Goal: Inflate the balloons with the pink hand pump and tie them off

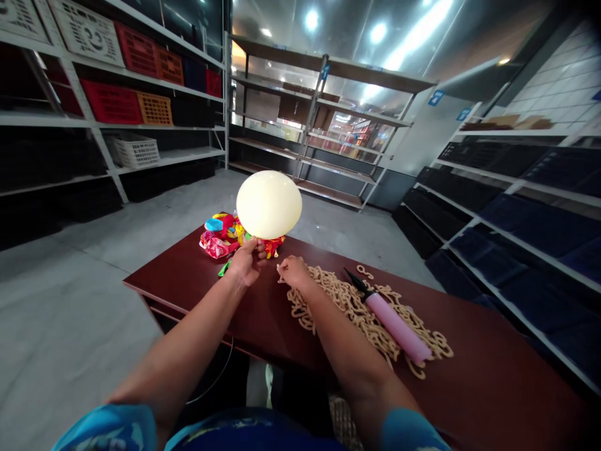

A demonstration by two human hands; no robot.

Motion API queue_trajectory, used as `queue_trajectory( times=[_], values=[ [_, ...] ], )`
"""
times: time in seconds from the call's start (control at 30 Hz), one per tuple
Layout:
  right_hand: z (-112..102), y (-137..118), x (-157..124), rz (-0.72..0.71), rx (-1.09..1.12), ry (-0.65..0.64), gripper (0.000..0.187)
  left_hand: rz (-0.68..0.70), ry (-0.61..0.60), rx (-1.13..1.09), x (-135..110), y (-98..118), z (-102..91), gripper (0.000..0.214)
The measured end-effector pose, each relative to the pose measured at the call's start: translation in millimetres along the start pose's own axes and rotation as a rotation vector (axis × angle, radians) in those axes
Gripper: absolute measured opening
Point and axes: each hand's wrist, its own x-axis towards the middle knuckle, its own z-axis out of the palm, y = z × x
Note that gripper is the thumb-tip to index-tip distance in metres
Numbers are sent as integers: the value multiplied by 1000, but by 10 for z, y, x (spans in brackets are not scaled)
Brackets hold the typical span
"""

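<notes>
My left hand (248, 263) is closed at the bottom of an inflated pale yellow balloon (269, 205), pinching its neck and keeping it upright above the far edge of the table. My right hand (295, 273) is at the left end of a pile of beige cord-like loops (338, 291). Its fingertips are pressed together, and what they hold, if anything, is too small to make out. A pink hand pump (398, 327) with a black nozzle lies across the pile. Behind my left hand sits a heap of colourful uninflated balloons (218, 241).
All this rests on a dark red-brown table (479, 351). One loose loop (365, 272) lies beyond the pile. Metal shelves with crates (113, 103) stand at the left, a bare-looking rack (310, 113) at the back, and shelves with dark bins (502, 232) at the right.
</notes>
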Motion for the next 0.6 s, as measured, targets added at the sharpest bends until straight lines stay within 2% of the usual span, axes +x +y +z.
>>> queue_trajectory(
  times=[0.1,0.2,0.27,0.4,0.6],
  values=[
    [-327,46,-29,-47,226,-64,16,36,-6,30,13,5,23,20],
    [-653,42,-128,-97,745,-210,15,46,-19,62,11,3,111,21],
    [-795,11,-219,-97,912,-289,16,20,-17,98,-1,-29,198,20],
    [-897,-77,-369,-107,910,-249,19,-54,-14,181,-41,-180,359,17],
    [-949,-205,-493,-163,640,-128,18,-102,-51,234,-109,-438,451,14]
  ],
)
